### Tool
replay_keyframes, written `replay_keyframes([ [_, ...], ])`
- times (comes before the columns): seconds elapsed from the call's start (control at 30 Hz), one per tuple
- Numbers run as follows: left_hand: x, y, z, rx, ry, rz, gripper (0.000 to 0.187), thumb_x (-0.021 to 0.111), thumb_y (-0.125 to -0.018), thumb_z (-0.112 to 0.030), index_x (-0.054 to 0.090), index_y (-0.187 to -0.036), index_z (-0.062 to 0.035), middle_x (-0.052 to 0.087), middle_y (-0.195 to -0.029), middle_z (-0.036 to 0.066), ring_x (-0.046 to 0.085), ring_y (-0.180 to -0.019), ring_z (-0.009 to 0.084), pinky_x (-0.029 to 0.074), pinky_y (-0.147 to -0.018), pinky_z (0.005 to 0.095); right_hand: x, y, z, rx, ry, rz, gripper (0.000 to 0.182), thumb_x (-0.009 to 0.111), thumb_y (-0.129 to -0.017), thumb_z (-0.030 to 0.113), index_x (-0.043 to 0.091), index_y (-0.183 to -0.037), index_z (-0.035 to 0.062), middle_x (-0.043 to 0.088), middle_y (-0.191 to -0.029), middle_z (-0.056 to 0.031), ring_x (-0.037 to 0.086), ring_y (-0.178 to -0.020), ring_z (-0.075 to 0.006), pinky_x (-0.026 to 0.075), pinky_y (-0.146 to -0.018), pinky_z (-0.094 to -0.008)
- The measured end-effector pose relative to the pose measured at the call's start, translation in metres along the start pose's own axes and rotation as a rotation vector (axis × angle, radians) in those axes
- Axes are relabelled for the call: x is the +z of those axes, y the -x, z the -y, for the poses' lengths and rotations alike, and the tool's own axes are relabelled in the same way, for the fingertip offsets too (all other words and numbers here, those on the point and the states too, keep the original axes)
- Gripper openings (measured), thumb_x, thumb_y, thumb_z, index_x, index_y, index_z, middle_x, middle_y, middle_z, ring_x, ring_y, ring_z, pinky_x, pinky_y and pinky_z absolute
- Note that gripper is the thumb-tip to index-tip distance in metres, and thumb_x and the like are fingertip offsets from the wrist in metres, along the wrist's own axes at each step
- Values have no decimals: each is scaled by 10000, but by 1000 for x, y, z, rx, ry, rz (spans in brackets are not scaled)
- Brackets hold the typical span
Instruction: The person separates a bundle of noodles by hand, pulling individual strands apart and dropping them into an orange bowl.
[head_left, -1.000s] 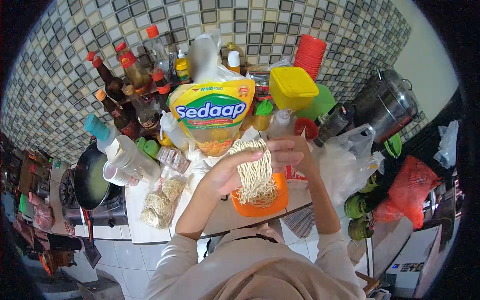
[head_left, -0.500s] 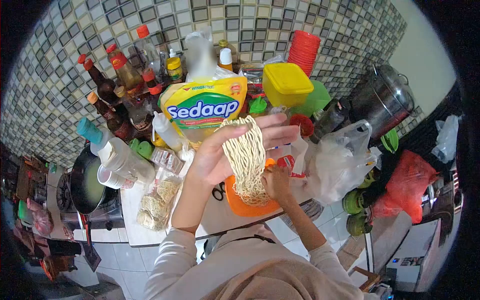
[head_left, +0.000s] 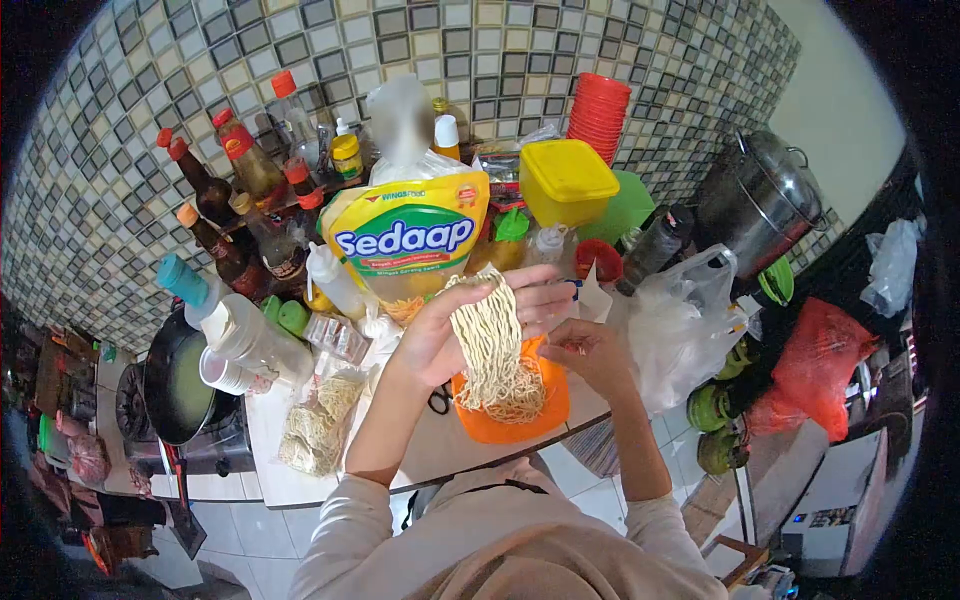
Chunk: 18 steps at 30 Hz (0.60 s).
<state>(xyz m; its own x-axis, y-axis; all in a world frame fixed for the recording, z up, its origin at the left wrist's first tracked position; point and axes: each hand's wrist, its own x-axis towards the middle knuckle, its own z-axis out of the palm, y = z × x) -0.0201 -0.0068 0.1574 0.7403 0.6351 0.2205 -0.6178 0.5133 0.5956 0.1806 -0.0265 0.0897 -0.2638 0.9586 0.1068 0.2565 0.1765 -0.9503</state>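
Noodles [head_left: 487, 345] are hanging from the left hand [head_left: 430, 340], with the thumb pressing them against the palm side of the fingers. The lower ends are trailing into the orange container [head_left: 494, 430], mixing with thinner, messier strands [head_left: 530, 393] inside it. Can't separate the two cleanly where they're overlapping.

The right hand [head_left: 597, 357] is hovering just beside the container, on its right side, fingers apart and loosely bent. Nothing visible in its grip; a stray strand there would be too small to tell. The two hands are staying clear of contact with each other.

Progress, my read: partway. One portion is out and being held up, not released. More is lying packed in the clear bag [head_left: 312, 432] on the table [head_left: 395, 470], left of the container. Can't tell how many portions that is. The pan [head_left: 180, 385] on the stove [head_left: 235, 450] is holding pale liquid, no noodles visible in it.

Position: the noodles are sitting between the hands, touching the left, near but apart from the right. Scissors [head_left: 440, 401] are lying just left of the container. The Sedaap pack [head_left: 408, 238] is standing behind the left hand.
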Motion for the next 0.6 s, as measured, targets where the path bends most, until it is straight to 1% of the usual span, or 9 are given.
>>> replay_keyframes([
  [0.03,-2,0,0,20,14,9,639,451,-798,-278,202,-1264,82,282,-1284,251,305,-1201,314,282,-974,365,-1,0,4,-3,2,-5,139,648,-721,141,596,-745,15,578,-700,-26,505,-630,-88,403,-570,-229],
  [0.1,-6,-1,-2,25,12,9,638,450,-799,-278,204,-1265,80,284,-1284,250,300,-1204,313,277,-977,363,-2,1,11,65,-228,-14,109,650,-719,102,590,-732,12,571,-718,-15,492,-629,-70,396,-577,-218],
  [0.13,-7,-1,-3,34,13,3,636,450,-799,-278,206,-1265,79,285,-1283,250,296,-1207,312,272,-980,361,-4,2,14,64,-228,-17,109,650,-719,102,590,-732,12,571,-718,-15,492,-629,-70,396,-577,-218],
  [0.2,-10,-1,-4,45,-7,1,634,449,-800,-282,209,-1265,78,289,-1284,244,297,-1206,311,271,-981,360,-8,2,20,-69,-344,-89,107,665,-701,91,586,-719,21,561,-714,-14,486,-600,-69,390,-581,-206],
  [0.23,-11,0,-3,56,-24,-4,633,448,-801,-285,213,-1264,77,292,-1284,239,298,-1206,310,269,-983,360,-10,3,28,-67,-343,-85,107,665,-701,91,586,-719,21,561,-714,-14,486,-600,-69,390,-581,-206],
  [0.33,-12,-1,1,40,-70,-20,619,439,-808,-288,223,-1262,73,297,-1287,226,309,-1200,305,271,-983,354,-18,3,48,-74,-271,-147,112,675,-690,102,588,-709,33,559,-703,-10,480,-611,-61,384,-585,-209],
  [0.5,-9,-5,15,-26,-44,-30,598,425,-824,-306,244,-1257,66,341,-1265,205,361,-1169,268,287,-974,339,-17,3,79,-285,271,-108,124,701,-648,133,606,-673,58,554,-701,-23,501,-629,-92,397,-595,-240],
  [0.53,-8,-4,17,-50,-44,-35,590,419,-830,-310,252,-1254,64,363,-1251,198,388,-1150,255,296,-969,334,-14,0,81,-287,271,-105,124,701,-648,133,606,-673,58,554,-701,-23,501,-629,-92,397,-595,-240],
  [0.6,-8,2,18,-79,-96,-92,590,416,-839,-359,285,-1237,57,410,-1215,184,439,-1101,241,317,-955,333,-10,-7,85,-450,248,-110,135,705,-638,140,616,-693,55,539,-715,-28,506,-627,-121,400,-610,-242],
])
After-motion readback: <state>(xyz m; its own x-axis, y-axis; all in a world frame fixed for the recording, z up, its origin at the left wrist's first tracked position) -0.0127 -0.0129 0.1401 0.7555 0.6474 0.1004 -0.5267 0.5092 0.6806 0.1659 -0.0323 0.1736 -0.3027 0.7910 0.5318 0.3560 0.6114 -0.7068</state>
